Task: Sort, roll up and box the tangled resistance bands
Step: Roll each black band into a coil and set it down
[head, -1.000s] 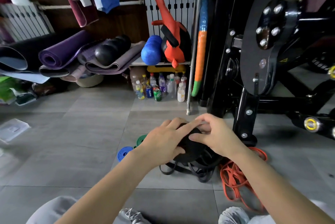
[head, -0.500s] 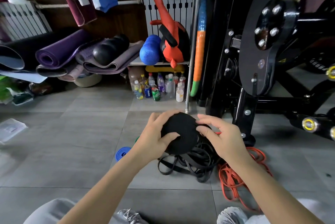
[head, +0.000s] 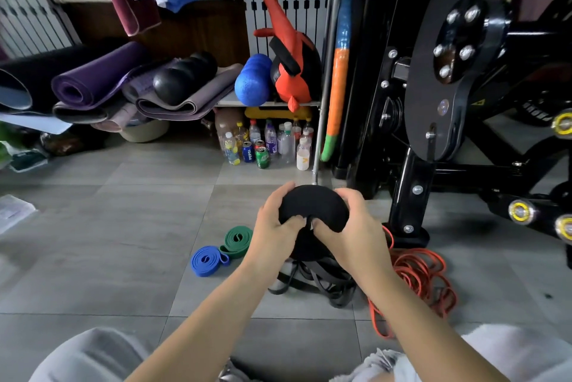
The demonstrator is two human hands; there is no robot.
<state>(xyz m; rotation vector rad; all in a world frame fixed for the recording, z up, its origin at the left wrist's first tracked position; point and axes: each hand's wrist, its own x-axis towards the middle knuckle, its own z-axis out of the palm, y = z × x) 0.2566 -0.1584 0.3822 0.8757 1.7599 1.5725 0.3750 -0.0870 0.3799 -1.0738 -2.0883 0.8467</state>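
While I am holding it up, black roll: sitting between both my hands, above the floor and over the loose pile.
Left hand: curling round the roll's left edge, thumb pressing into the near face.
Right hand: curling round the right edge, thumb pressing in beside the left thumb.
Handling: I am judging it light, rubbery and springy, likely to unwind if my grip slackens. I am favouring a hold across the flat faces, pinning the outer end.
Loose black bands: lying tangled directly beneath; one seems to be trailing upward and may be dragging.
Orange bands: sprawling just right of them.
Green roll, blue roll: lying coiled, touching, left of the pile.
Machine frame: standing close on my right, crowding that side.
Box: I am not making one out for certain.
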